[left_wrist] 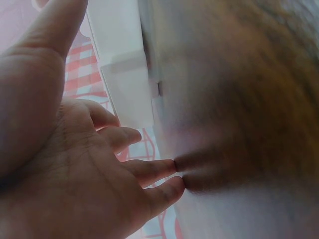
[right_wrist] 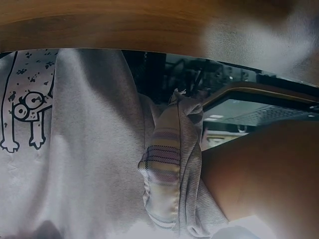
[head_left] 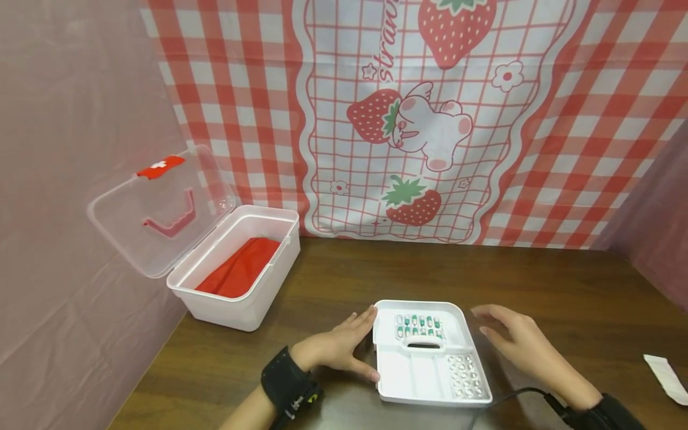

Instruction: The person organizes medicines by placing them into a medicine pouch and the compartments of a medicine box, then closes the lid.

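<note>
Resting our left hand [head_left: 335,348] flat on the wooden table [head_left: 564,286], fingers straight and spread, we have its fingertips touching the left wall of the white tray [head_left: 416,376], with nothing held; the left wrist view shows the same relaxed, extended fingers [left_wrist: 154,169] meeting the pale plastic side. Our right hand [head_left: 516,343] hovers just beyond the tray's opposite edge, fingers loosely extended and holding nothing, so the tray sits between the two hands directly in front of us. We judge this tray to be light, thin moulded plastic, stiff enough to lift by its rim but smooth and likely slippery, so a pinch on both long sides or a grasp through the slotted handle [head_left: 424,343] in the middle looks like the safest hold. It carries a blister strip of green-and-white capsules [head_left: 420,326] on the far side of the handle and a clear pill blister [head_left: 465,376] nearer us on the right (both loose, so tilting could let them slide). Farther off to the left of our left hand stands the open white box [head_left: 252,301] with its clear lid [head_left: 161,209] thrown back and a red cloth [head_left: 239,269] inside. Well to the right of the right hand lies a slip of white paper [head_left: 666,376].
</note>
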